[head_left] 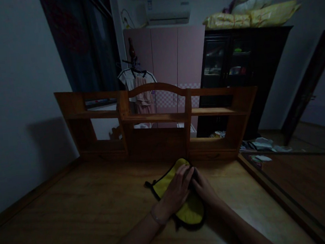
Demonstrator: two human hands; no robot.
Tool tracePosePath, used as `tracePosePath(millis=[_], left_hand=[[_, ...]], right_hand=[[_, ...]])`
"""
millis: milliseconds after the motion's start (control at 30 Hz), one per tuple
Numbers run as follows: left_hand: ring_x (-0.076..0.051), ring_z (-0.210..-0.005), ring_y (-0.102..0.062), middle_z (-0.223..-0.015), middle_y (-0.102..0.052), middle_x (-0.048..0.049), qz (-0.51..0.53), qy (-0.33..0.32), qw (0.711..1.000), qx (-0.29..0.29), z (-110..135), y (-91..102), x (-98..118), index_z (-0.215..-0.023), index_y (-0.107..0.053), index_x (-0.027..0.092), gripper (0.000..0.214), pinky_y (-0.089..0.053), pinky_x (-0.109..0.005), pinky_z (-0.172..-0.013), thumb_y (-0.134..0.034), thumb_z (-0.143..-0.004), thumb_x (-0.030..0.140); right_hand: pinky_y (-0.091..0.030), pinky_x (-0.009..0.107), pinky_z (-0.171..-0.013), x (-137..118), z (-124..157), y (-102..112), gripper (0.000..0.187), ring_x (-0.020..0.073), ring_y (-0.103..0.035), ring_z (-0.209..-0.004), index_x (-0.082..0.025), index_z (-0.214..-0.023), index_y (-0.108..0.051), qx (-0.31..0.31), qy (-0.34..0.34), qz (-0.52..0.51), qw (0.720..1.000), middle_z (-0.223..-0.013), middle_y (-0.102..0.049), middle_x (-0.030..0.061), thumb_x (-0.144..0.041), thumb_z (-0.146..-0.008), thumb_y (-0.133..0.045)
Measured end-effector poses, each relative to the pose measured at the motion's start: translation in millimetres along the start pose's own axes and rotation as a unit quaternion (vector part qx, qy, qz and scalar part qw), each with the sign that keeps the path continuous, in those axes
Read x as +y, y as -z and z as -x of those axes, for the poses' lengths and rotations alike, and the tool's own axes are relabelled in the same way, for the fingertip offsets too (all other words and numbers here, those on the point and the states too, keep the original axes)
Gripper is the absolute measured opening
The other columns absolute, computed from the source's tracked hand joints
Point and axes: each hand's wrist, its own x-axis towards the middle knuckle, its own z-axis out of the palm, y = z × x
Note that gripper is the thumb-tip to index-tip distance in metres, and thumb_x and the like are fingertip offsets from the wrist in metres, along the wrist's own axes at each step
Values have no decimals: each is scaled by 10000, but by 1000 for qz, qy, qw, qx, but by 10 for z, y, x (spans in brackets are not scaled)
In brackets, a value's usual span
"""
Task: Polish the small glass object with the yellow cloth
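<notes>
A yellow cloth piece with black edging and small dark loops lies at a slant on the wooden surface. My left hand rests across its middle, fingers together and bent over toward its right edge. My right hand is closed at that right edge, its fingers curled close to the left fingertips. A small dark part shows between the two hands, too dim to name. The palms hide the middle of the cloth piece.
A low wooden shelf unit stands across the back of the wooden surface. A raised wooden edge runs along the right side. Beyond are a pink wardrobe, hanging clothes and a dark cabinet. The room is dim.
</notes>
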Motion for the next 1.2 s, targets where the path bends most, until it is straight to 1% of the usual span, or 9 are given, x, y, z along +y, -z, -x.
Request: tracePosePath(millis=[100,233,400,533,733,900,1000,1100,1200], left_hand=[[-292,-1431,-139,-1522,-180,-135,-2,1,1000,3,-21,7,18,-1496,-74,213,845,-271,-512,-1157,-535,-812,34],[-282,-1421,-186,-1502,-227,-145,12,-4,1000,25,-36,20,13,-1493,-98,215,780,-309,-496,-1143,-553,-863,146],[-270,-1393,-262,-1471,-295,-136,44,28,998,45,-37,8,24,-1492,-99,224,789,-332,-476,-1134,-583,-879,337],[-267,-1375,-296,-1451,-327,-120,65,59,995,53,-19,-29,-6,-1492,-96,241,824,-339,-471,-1127,-614,-857,323],[-258,-1381,-289,-1486,-280,-104,115,143,982,50,8,-58,-64,-1496,-57,265,943,-323,-436,-1133,-647,-774,125],[-277,-1291,-414,-1408,-372,-107,149,198,964,96,-17,-158,-145,-1489,-89,274,1031,-386,-445,-1067,-738,-693,179],[-273,-1208,-487,-1323,-444,-111,141,234,953,134,-24,-232,-255,-1472,-159,260,972,-424,-435,-1012,-749,-699,254],[-278,-1196,-493,-1293,-461,-111,130,252,948,146,-17,-285,-349,-1447,-228,258,923,-427,-427,-998,-759,-695,314],[-274,-1185,-500,-1277,-469,-105,124,256,948,142,-8,-318,-379,-1435,-253,250,927,-432,-414,-994,-772,-676,367]], right_hand=[[-463,439,-939,-14,12,47,501,276,-591,-1093,-155,-1358,-419,10,36,110,993,-1216,-611,151,-246,-866,-440],[-523,326,-748,-165,12,90,342,225,-666,-802,-175,-1219,-537,-3,45,131,990,-980,-695,110,-224,-904,-413],[-501,288,-681,-278,-3,153,232,221,-668,-758,-192,-1028,-644,-4,26,151,988,-914,-710,81,-264,-898,-467],[-484,293,-668,-267,-9,141,242,234,-664,-752,-176,-1002,-658,-1,10,150,989,-893,-709,87,-264,-870,-475],[-461,338,-872,-302,-14,19,468,246,-595,-979,-153,-1191,-556,-21,-52,-15,998,-1102,-642,78,-222,-728,-550],[-469,341,-892,-401,-62,22,604,226,-576,-1030,-189,-1309,-418,-70,-145,-174,972,-1140,-612,47,-249,-717,-524],[-446,372,-942,-438,-81,118,666,238,-569,-1067,-182,-1349,-362,-30,-136,-82,987,-1185,-591,76,-361,-752,-594],[-417,412,-980,-411,-59,206,693,283,-536,-1128,-161,-1314,-414,20,-62,82,994,-1223,-570,127,-440,-732,-665],[-416,425,-976,-346,-17,256,711,313,-506,-1167,-118,-1345,-389,51,-1,193,980,-1252,-548,174,-334,-726,-664]])
